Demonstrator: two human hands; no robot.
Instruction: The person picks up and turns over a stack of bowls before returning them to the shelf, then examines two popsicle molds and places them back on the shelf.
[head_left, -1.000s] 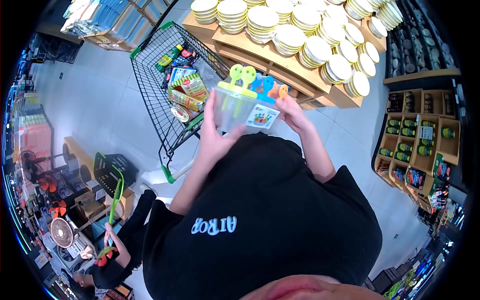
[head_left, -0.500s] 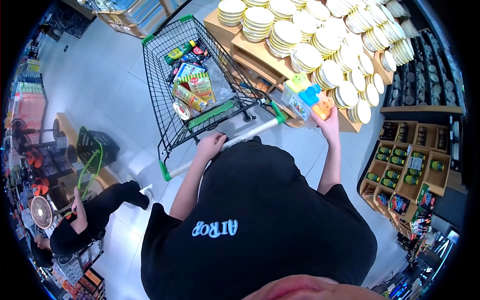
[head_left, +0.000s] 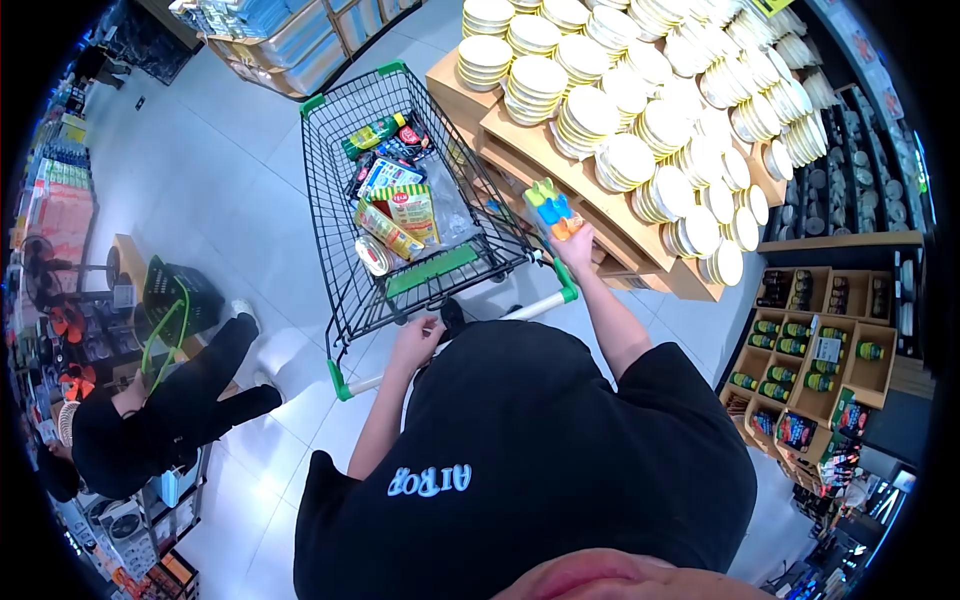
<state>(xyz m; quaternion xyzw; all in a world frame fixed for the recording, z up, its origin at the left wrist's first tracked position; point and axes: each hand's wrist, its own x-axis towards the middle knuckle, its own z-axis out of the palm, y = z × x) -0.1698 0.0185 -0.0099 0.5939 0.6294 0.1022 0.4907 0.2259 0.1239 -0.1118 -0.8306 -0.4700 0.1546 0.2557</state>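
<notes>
My right hand point(head_left: 573, 248) is closed on the near end of a clear plastic package point(head_left: 552, 212) with green, blue and orange shaped pieces. It holds the package above the right side of the shopping cart point(head_left: 447, 268), outside the basket. My left hand point(head_left: 418, 340) is by the cart's white handle point(head_left: 545, 303), its fingers curled in. What is in those fingers, if anything, is hidden. Inside the cart lie a green bottle with a yellow cap point(head_left: 374, 137), a yellow-and-red packet point(head_left: 410, 212), a yellow pouch point(head_left: 390, 233) and a round tub point(head_left: 373, 255).
Stacks of round white dishes point(head_left: 625, 160) cover a wooden stepped display point(head_left: 520, 125) on the right. Beyond it stands a shelf of jars point(head_left: 800, 350). At left, a person in black point(head_left: 190, 400) carries a dark green basket point(head_left: 180, 300). Fans point(head_left: 45, 270) stand along the left shelves.
My right hand has moved left with the package, toward the cart. My left hand has come slightly nearer my body. The other person has shifted, with the basket slightly lower in view.
</notes>
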